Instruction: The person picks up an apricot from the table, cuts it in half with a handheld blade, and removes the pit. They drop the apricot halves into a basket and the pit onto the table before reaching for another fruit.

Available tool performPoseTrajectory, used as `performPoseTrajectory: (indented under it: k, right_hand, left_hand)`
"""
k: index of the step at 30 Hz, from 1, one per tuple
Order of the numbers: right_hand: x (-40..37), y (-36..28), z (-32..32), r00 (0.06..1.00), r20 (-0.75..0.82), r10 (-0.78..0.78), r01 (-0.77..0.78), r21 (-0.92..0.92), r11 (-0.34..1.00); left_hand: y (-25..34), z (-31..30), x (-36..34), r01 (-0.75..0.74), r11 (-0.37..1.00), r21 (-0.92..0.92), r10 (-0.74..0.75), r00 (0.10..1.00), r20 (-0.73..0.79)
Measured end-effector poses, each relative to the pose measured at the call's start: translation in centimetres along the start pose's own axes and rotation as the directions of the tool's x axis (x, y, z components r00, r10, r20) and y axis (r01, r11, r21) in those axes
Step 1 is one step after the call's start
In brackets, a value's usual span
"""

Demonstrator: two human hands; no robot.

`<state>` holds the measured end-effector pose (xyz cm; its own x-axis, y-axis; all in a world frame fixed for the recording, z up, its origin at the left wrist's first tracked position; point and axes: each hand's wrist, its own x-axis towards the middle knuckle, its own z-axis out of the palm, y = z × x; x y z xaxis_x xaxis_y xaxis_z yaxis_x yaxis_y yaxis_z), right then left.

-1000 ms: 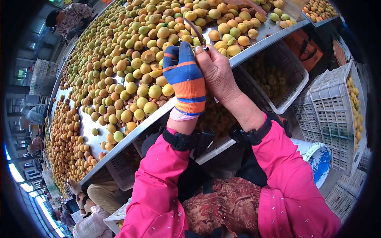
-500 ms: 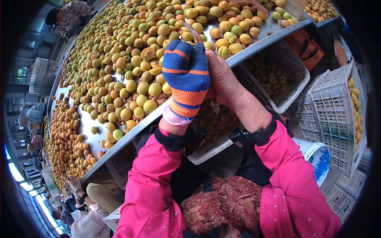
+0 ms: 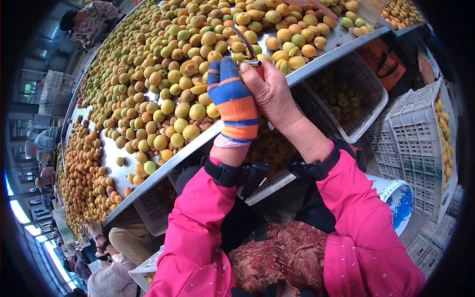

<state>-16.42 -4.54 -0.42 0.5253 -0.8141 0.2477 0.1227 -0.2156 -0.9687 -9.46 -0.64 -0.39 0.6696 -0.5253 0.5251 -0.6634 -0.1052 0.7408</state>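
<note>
My left hand (image 3: 231, 96), in a blue and orange striped knit glove, is raised at the table's edge with its fingers curled together. Whatever lies inside those fingers is hidden from me. Pressed against it, my bare right hand (image 3: 272, 94) is closed round the red handle of a curved knife (image 3: 244, 39). The thumb rests by the metal collar, and the thin dark blade arcs up and away over the fruit. Many yellow-green apricots (image 3: 190, 132) cover the table beyond both hands, and a cut apricot (image 3: 188, 68) lies open among them.
The metal table edge (image 3: 316, 67) runs diagonally past my hands. Under it sit a grey crate (image 3: 378, 101) and more fruit. Stacked white crates (image 3: 415, 133) and a white-and-blue bucket (image 3: 398, 203) stand at the right. Other people sit along the left, one person's gloved hand (image 3: 94, 227) at the fruit.
Both hands have shifted slightly lower and turned, exposing the knife's collar and red handle. My right thumb now lies across in front, and my hands still touch.
</note>
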Motion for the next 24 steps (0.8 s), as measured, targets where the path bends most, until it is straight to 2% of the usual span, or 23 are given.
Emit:
performPoseTrajectory:
  k: [1,2,3,4,6,7,8,10,12,14,15,16,17,20,21,22,24]
  right_hand:
    - [0.1,0.6,0.2,0.994,0.025,0.107,-0.110,0.164,0.980]
    - [0.1,1.0,0.4,0.975,0.067,0.210,-0.220,0.321,0.921]
    - [0.3,0.6,0.6,0.970,0.081,0.229,-0.241,0.425,0.873]
    - [0.2,0.1,0.1,0.969,0.080,0.233,-0.245,0.423,0.873]
    - [-0.1,-1.0,-0.8,0.887,0.243,0.394,-0.463,0.465,0.755]
    - [-0.2,-1.0,-0.6,0.888,0.231,0.397,-0.458,0.504,0.732]
    - [-0.1,-0.8,-0.7,0.888,0.231,0.398,-0.459,0.505,0.731]
    - [0.2,-0.5,-1.2,0.800,0.291,0.525,-0.596,0.491,0.635]
    - [0.2,0.1,-1.4,0.784,0.304,0.542,-0.613,0.522,0.593]
    - [0.4,0.8,-1.2,0.773,0.316,0.550,-0.621,0.554,0.554]
    - [0.8,1.2,-0.8,0.911,0.105,0.399,-0.395,0.498,0.772]
    - [1.0,0.9,-0.3,0.979,-0.083,0.188,-0.144,0.374,0.916]
    - [0.9,0.3,-1.0,0.992,-0.102,0.074,-0.063,0.108,0.992]
    - [0.3,-0.2,-0.4,0.992,-0.020,0.126,-0.121,0.169,0.978]
    - [0.3,-0.1,-0.2,0.981,0.006,0.193,-0.189,0.223,0.956]
    - [0.3,-0.2,-0.2,0.981,0.007,0.191,-0.188,0.223,0.957]
    - [0.0,-0.7,-0.3,0.910,0.181,0.373,-0.411,0.515,0.753]
  left_hand:
    - [0.9,0.1,0.1,0.169,0.890,-0.424,-0.190,0.982,-0.009]
    - [1.2,0.2,-0.1,0.281,0.585,-0.761,-0.363,0.930,0.064]
    - [0.7,0.4,0.2,0.008,0.920,-0.392,-0.048,0.994,-0.093]
    - [0.4,0.5,0.2,0.012,0.919,-0.393,-0.052,0.995,-0.091]
    - [0.1,0.5,0.3,-0.127,0.969,-0.212,0.117,0.991,-0.061]
    - [0.6,0.6,0.3,0.048,0.882,-0.469,-0.062,0.998,-0.015]
    - [0.5,0.7,0.3,0.049,0.883,-0.467,-0.062,0.998,-0.013]
    - [0.2,0.9,0.5,-0.051,0.934,-0.353,0.051,0.999,-0.011]
    - [-0.1,1.3,0.6,0.002,0.931,-0.366,0.003,1.000,0.013]
    - [0.1,1.4,0.9,-0.084,0.944,-0.318,0.084,0.996,-0.014]
    - [0.6,1.6,1.0,-0.091,0.944,-0.318,0.089,0.996,-0.020]
    - [1.7,1.7,0.8,0.152,0.803,-0.576,-0.197,0.980,-0.017]
    - [2.4,1.6,0.7,0.335,0.534,-0.777,-0.454,0.888,0.071]
    - [2.4,0.6,0.2,0.293,0.496,-0.817,-0.427,0.902,0.065]
    - [2.1,0.5,0.3,0.292,0.534,-0.794,-0.406,0.912,0.062]
    - [1.7,0.6,0.4,0.290,0.534,-0.794,-0.406,0.912,0.060]
    - [1.0,0.8,0.3,0.125,0.819,-0.560,-0.182,0.982,-0.047]
